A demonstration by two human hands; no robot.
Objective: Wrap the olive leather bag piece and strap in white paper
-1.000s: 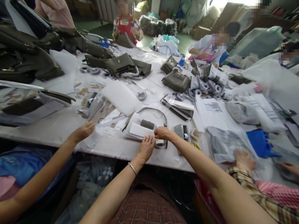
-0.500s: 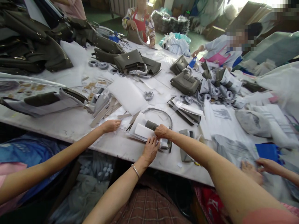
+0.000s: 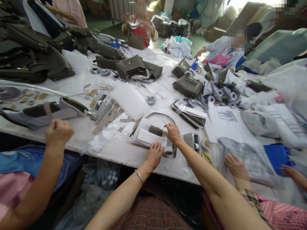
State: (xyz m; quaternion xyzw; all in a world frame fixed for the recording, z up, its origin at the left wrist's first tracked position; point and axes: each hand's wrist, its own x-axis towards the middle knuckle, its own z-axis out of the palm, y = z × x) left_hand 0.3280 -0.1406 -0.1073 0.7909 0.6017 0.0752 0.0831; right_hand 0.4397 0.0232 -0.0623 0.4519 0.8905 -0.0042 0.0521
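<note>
- The left hand (image 3: 154,155) is lying flat, fingers spread, pressing down on the near edge of the white paper sheet (image 3: 147,136) at the table's front edge; nothing is gripped in it.
- The right hand (image 3: 172,132) is resting palm down, fingers loosely open, on the far right corner of that same sheet, just beside the olive roll (image 3: 155,130).
- The olive roll is sitting on top of the paper stack, with the grey strap (image 3: 160,115) curving in an arc behind it.
- A grey tape dispenser (image 3: 193,140) is standing just right of the right wrist.
- On the left, a co-worker's hand (image 3: 58,132) is hanging clenched above the table (image 3: 79,127); it is blurred.
- On the right, another person's hand (image 3: 236,166) is lying flat on a clear plastic bag (image 3: 249,156).
- An olive handbag (image 3: 188,85) is standing upright further back.
</note>
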